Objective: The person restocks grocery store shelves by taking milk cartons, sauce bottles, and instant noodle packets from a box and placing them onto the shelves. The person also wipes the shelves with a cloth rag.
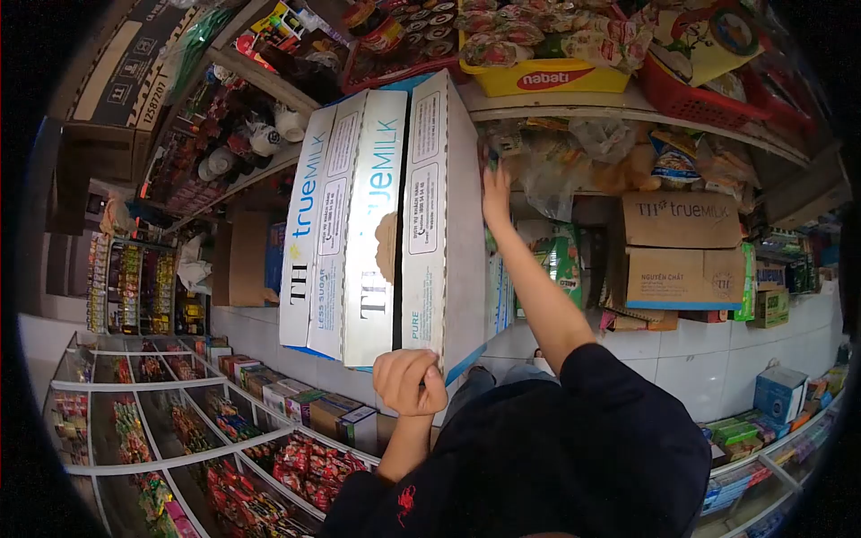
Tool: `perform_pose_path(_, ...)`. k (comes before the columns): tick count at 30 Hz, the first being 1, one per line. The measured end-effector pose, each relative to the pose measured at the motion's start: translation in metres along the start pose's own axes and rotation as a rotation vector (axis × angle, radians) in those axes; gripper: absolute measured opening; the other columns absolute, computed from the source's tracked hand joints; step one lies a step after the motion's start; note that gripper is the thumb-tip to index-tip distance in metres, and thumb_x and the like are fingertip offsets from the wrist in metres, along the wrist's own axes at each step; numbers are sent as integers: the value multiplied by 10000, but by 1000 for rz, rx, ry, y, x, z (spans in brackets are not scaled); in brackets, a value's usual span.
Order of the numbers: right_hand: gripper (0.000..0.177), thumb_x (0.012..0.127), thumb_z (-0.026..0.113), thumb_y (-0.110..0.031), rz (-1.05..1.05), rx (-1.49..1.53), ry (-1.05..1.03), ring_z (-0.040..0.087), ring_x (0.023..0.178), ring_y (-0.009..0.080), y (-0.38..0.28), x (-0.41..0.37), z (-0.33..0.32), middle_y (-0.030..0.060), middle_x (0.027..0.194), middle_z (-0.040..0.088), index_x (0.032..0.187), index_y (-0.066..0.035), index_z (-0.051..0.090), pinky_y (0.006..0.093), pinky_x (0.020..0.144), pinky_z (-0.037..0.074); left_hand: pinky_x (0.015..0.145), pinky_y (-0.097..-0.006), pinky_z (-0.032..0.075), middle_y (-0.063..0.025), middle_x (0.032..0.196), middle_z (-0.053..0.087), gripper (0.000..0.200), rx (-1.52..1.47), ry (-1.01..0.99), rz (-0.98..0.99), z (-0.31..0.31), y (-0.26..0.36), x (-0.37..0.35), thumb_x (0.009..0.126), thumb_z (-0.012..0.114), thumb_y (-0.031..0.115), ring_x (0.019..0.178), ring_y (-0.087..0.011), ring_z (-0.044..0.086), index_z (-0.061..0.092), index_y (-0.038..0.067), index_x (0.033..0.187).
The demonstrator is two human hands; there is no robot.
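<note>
One shop floor (708,354): white tiles, below and between the hands.
Shelf (708,115): beyond the right hand (497,197), bearing a yellow Nabati bin (547,81).
TH true MILK cartons: side by side, ahead of the left hand (411,383); white, blue-lettered Less Sugar carton (325,233) leftmost, Pure carton (421,269) with brown torn patch and dark gap.
Hands: left curled at the near edge; right fingers extended beside Pure, contact unclear.
</note>
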State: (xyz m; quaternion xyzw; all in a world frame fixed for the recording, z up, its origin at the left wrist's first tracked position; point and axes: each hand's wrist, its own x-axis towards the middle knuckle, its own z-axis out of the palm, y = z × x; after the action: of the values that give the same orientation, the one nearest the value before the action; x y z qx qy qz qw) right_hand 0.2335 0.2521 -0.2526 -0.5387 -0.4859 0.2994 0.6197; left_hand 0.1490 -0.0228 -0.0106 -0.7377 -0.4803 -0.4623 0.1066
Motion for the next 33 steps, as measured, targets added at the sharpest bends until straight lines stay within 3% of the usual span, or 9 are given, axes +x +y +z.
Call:
perform_pose_path(3,506,881,413,-277,286,140,21,333,1158,332,-58,-49,-27,205,1262,327,1285,12,313,352,986,245,542,-322,397,-119,620,565,108,-1,8,4,0,0,0,680,507,74,538,-254,523,574,-11,677)
perform_pose_path(10,481,885,418,-272,-184,429,-115,348,1096,263,-205,-39,-59,149,1139,351,1256,21,332,315,946,246,535,-316,389,-109,622,568,106,-14,24,46,1,-2,-2,694,507,76,535,-246,527,580,0,686)
perform_pose_path(15,482,879,434,-276,-93,472,-60,356,1122,268,-163,-38,-43,150,1195,362,1254,10,335,317,961,248,533,-307,389,-101,620,575,101,-21,41,91,1,-5,-2,683,505,68,535,-237,532,580,2,688)
perform_pose_path(19,529,870,453,-288,265,352,-89,373,1145,285,-84,-96,-53,199,1241,367,1276,1,272,348,970,272,530,-303,387,-101,618,577,91,-59,75,112,1,-4,-2,646,513,47,530,-243,530,578,0,689)
perform_pose_path(25,500,853,488,-276,440,300,-190,388,1070,221,-114,-210,-106,165,1179,397,1224,-1,296,307,926,290,580,-331,416,-70,701,575,98,-461,-14,185,-26,3,-10,613,562,38,633,-225,540,584,31,708)
perform_pose_path(29,454,846,498,-242,367,287,-149,385,1010,192,-176,-224,-117,131,1127,406,1192,-3,328,286,901,291,603,-299,420,-48,734,562,145,-874,-959,274,-76,-7,-62,683,629,104,636,-185,518,582,49,809)
perform_pose_path(30,423,842,498,-229,214,218,-80,394,992,186,-206,-227,-117,106,1098,414,1167,-2,349,276,884,301,603,-299,420,-48,734,562,145,-879,-953,270,-89,-16,-69,683,629,104,636,-185,518,582,49,809)
perform_pose_path(32,391,819,508,-154,138,259,-12,412,964,173,-228,-234,-118,84,1067,426,1151,-3,364,280,859,325,591,-286,419,-41,694,538,153,-1026,-1707,-83,-111,-36,-82,747,614,179,632,-160,527,560,57,821)
perform_pose_path(33,396,809,514,-122,115,346,34,417,957,170,-237,-239,-116,81,1060,431,1154,-3,362,286,854,331,591,-286,419,-41,694,538,153,-1035,-1701,-82,-117,-42,-89,747,614,179,632,-160,527,560,57,821)
